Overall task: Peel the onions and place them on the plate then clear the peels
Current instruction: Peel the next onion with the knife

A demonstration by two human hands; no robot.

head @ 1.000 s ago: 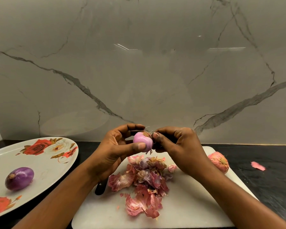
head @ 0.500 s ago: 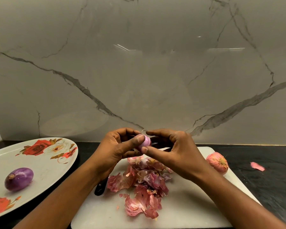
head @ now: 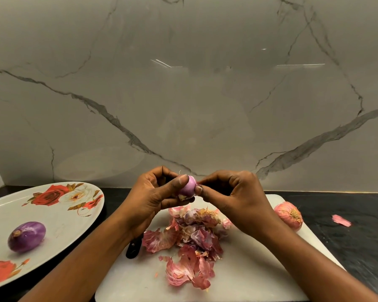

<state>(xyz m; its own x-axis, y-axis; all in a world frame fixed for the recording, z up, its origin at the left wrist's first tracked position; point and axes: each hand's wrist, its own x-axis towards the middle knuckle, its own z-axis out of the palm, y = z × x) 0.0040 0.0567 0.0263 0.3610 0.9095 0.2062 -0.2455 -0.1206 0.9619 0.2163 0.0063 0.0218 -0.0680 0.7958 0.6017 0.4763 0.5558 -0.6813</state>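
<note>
Head | left hand (head: 153,197) is gripping small pale-purple onion (head: 188,188) above white rectangular cutting board (head: 249,269) | right hand (head: 234,199) is pinching that onion's right end | pink papery peels (head: 190,243) are lying on board | dark-purple peeled onion (head: 26,236) is resting on white rose-patterned oval plate (head: 59,214) | unpeeled pink onion (head: 288,215) is sitting at board's right edge

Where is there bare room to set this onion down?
On the plate, bare white between the purple onion and the rose print. On the cutting board, the near-left corner beside the peel pile. Crowded: the board's middle.
</note>
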